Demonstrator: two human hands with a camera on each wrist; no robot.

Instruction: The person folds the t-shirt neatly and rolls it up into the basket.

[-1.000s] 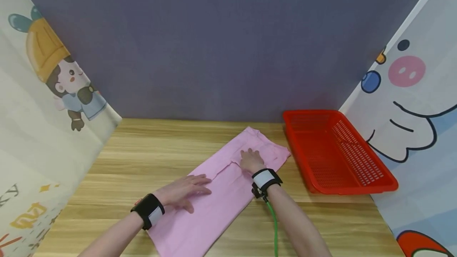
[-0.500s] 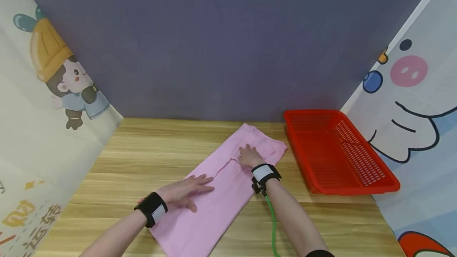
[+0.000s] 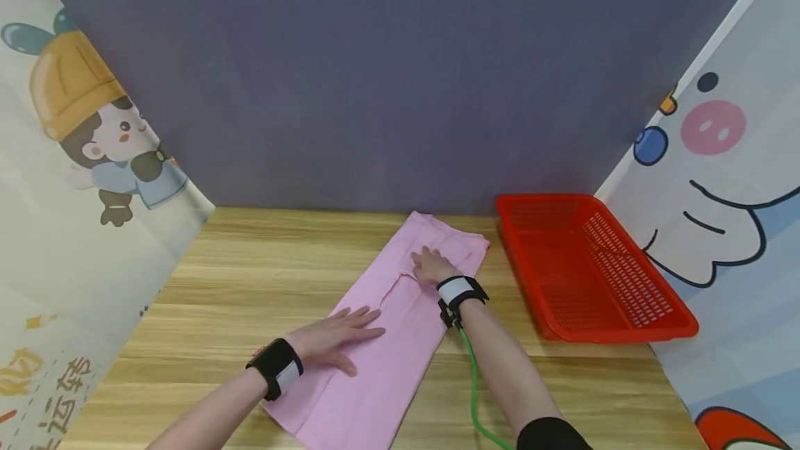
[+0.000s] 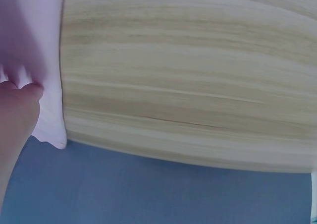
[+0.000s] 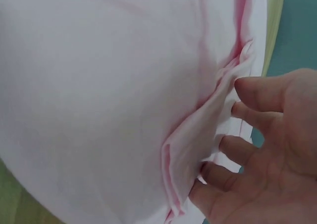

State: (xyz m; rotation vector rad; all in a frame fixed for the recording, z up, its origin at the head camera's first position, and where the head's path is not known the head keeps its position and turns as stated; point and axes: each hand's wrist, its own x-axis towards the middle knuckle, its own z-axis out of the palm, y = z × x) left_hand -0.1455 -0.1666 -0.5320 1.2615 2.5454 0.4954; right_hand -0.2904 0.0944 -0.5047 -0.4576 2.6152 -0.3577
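A folded pink cloth (image 3: 400, 356), which looks like a garment, lies slantwise on the wooden table. My left hand (image 3: 334, 339) rests on its left side with straight, spread fingers. Farther up, my right hand (image 3: 433, 267) lies on the cloth beside a folded-over flap. In the right wrist view, the fingertips of my right hand (image 5: 267, 154) touch the edge of this pink flap (image 5: 198, 140), slightly bent and not pinching it. Only part of my left hand (image 4: 17, 115) shows in the left wrist view, over the cloth's edge.
To the right stands a red plastic basket (image 3: 544, 297) with slotted sides. A dark grey panel (image 3: 375, 89) rises behind the wooden table (image 3: 269, 255). Printed cartoon sheets flank both sides. A green cable (image 3: 473, 387) trails from the right wristband.
The pink cloth has turned a little: its far end shifted left, its near end right. My right hand moved slightly away and left with it, my left hand slightly right.
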